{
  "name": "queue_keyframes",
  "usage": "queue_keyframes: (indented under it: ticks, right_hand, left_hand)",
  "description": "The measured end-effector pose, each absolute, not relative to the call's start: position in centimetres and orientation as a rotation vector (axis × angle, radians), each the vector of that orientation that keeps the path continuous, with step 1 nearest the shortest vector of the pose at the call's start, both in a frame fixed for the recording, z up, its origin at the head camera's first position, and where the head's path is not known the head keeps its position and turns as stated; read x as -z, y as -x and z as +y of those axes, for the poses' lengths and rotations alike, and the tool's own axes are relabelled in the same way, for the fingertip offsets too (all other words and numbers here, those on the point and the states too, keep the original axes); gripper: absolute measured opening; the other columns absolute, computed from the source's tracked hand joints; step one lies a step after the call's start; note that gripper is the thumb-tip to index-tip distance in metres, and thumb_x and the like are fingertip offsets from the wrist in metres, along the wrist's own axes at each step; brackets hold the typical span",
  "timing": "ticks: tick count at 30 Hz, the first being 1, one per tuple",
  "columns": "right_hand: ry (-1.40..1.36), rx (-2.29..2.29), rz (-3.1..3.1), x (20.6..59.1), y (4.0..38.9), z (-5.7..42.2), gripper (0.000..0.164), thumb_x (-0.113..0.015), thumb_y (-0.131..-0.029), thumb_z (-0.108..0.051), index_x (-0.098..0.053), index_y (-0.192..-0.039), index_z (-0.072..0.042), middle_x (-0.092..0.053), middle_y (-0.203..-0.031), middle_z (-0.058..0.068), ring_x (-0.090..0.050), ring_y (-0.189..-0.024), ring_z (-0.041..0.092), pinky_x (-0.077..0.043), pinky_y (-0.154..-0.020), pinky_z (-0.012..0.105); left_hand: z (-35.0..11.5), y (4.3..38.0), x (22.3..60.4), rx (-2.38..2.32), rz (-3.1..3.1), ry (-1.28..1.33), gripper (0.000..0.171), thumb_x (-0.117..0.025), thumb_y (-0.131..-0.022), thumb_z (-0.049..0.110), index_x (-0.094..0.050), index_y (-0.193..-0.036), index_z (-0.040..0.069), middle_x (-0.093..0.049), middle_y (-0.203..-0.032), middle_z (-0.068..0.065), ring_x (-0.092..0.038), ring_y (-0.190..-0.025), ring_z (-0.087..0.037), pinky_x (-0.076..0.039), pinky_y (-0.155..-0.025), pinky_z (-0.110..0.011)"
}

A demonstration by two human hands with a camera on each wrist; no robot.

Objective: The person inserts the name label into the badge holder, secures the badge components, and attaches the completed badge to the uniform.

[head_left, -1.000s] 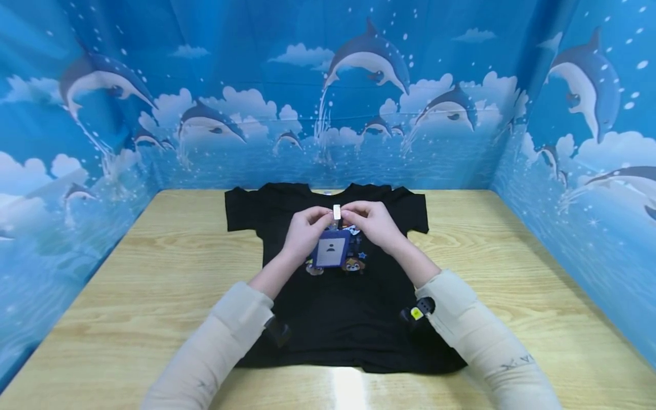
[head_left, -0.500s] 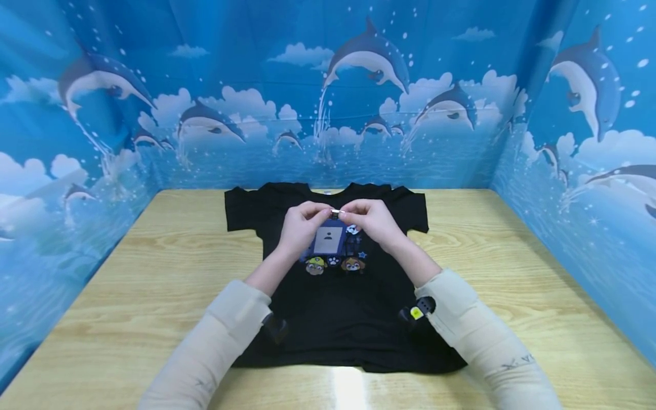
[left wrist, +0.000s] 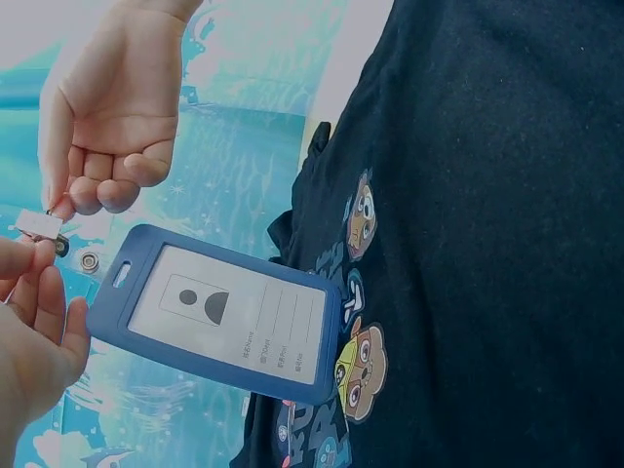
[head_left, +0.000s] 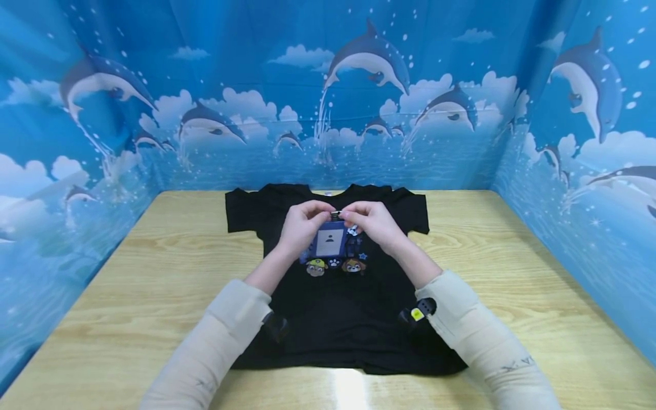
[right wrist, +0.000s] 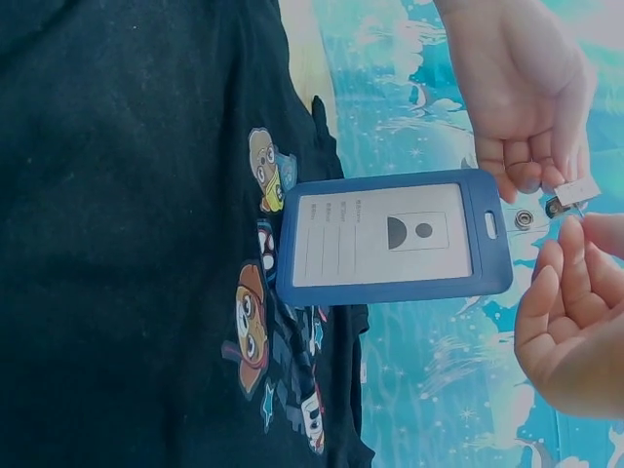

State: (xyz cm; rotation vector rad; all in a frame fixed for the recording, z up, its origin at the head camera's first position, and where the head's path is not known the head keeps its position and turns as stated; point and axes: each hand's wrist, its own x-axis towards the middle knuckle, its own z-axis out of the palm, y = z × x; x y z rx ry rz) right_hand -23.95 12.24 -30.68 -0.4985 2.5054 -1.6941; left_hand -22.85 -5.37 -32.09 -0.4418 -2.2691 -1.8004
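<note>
A blue badge holder (left wrist: 229,312) with a white card inside hangs over the black T-shirt (head_left: 343,313). Its metal clip (right wrist: 575,191) is above it, beside a round snap (right wrist: 524,219) near the holder's slot. My left hand (head_left: 299,228) pinches one side of the clip between thumb and forefinger. From the other side, my right hand (head_left: 374,224) pinches it the same way, its other fingers curled loosely in the left wrist view. The holder's lower end overlaps the cartoon print (head_left: 353,265) on the shirt's chest.
The shirt lies spread out, neck at the far side, on a light wooden table (head_left: 169,273). Blue curtains (head_left: 246,51) with dolphins enclose the back and sides. Dark wrist straps with devices (head_left: 420,309) hang beneath the sleeves.
The clip has turned from standing upright to lying edge-on between the fingertips. The badge holder has risen slightly, uncovering more of the print. Over the last half second, little has moved.
</note>
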Motion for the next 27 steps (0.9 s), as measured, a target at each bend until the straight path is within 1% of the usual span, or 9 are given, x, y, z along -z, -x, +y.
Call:
queue_keyframes:
  ticks: [2, 5, 8, 14, 17, 22, 27]
  right_hand:
    - [0.491, 1.719, 2.482, 30.7, 24.0, 12.2, 0.024, -0.055, -0.094, -0.017, -0.065, -0.102, 0.003, -0.062, -0.082, 0.006, -0.056, -0.081, 0.025, -0.047, -0.066, 0.03]
    - [0.497, 1.743, 2.459, 30.6, 23.9, 11.9, 0.024, -0.054, -0.094, -0.016, -0.065, -0.103, 0.005, -0.062, -0.08, 0.004, -0.055, -0.075, 0.019, -0.047, -0.071, 0.038]
    - [0.494, 1.757, 2.453, 30.5, 23.9, 11.7, 0.024, -0.054, -0.094, -0.015, -0.064, -0.101, 0.005, -0.061, -0.079, 0.003, -0.055, -0.073, 0.016, -0.047, -0.073, 0.041]
    - [0.493, 1.761, 2.476, 30.4, 23.8, 11.4, 0.023, -0.055, -0.094, -0.015, -0.064, -0.1, 0.005, -0.062, -0.078, 0.004, -0.055, -0.076, 0.018, -0.046, -0.069, 0.031]
    - [0.489, 1.755, 2.487, 30.3, 23.7, 11.2, 0.023, -0.055, -0.094, -0.015, -0.065, -0.1, 0.005, -0.061, -0.079, 0.005, -0.055, -0.077, 0.018, -0.045, -0.069, 0.03]
    - [0.454, 1.758, 2.507, 30.1, 23.6, 11.0, 0.022, -0.056, -0.094, -0.014, -0.066, -0.098, 0.005, -0.061, -0.077, 0.005, -0.055, -0.076, 0.017, -0.044, -0.071, 0.034]
    - [0.406, 1.757, 2.541, 30.2, 23.7, 10.9, 0.021, -0.059, -0.092, -0.014, -0.067, -0.095, 0.004, -0.063, -0.075, 0.005, -0.056, -0.076, 0.016, -0.044, -0.07, 0.029]
  left_hand:
    - [-5.4, 22.9, 32.1, 1.792, -2.28, 0.447, 0.015, -0.055, -0.091, 0.004, -0.068, -0.097, -0.002, -0.066, -0.092, -0.012, -0.061, -0.084, -0.021, -0.047, -0.076, -0.033]
    - [-5.4, 22.9, 32.0, 1.802, -2.279, 0.439, 0.015, -0.054, -0.091, 0.002, -0.068, -0.096, -0.002, -0.066, -0.091, -0.013, -0.06, -0.083, -0.021, -0.047, -0.075, -0.033]
    - [-5.5, 23.0, 32.0, 1.828, -2.261, 0.432, 0.015, -0.054, -0.09, 0.0, -0.068, -0.095, -0.003, -0.065, -0.09, -0.014, -0.059, -0.082, -0.021, -0.047, -0.074, -0.034]
    - [-5.5, 23.1, 31.7, 1.869, -2.226, 0.42, 0.016, -0.053, -0.088, -0.003, -0.068, -0.092, -0.005, -0.065, -0.087, -0.014, -0.057, -0.078, -0.02, -0.047, -0.074, -0.039]
    - [-5.4, 23.1, 31.6, 1.893, -2.22, 0.392, 0.017, -0.052, -0.087, -0.004, -0.068, -0.091, -0.006, -0.064, -0.085, -0.014, -0.056, -0.076, -0.019, -0.046, -0.074, -0.04]
    - [-5.4, 23.1, 31.6, 1.929, -2.217, 0.357, 0.016, -0.051, -0.087, -0.005, -0.068, -0.089, -0.007, -0.064, -0.084, -0.014, -0.055, -0.076, -0.019, -0.044, -0.073, -0.037]
    - [-5.2, 23.1, 31.5, 1.912, -2.232, 0.329, 0.015, -0.053, -0.084, -0.006, -0.068, -0.087, -0.007, -0.065, -0.084, -0.013, -0.055, -0.077, -0.019, -0.043, -0.069, -0.032]
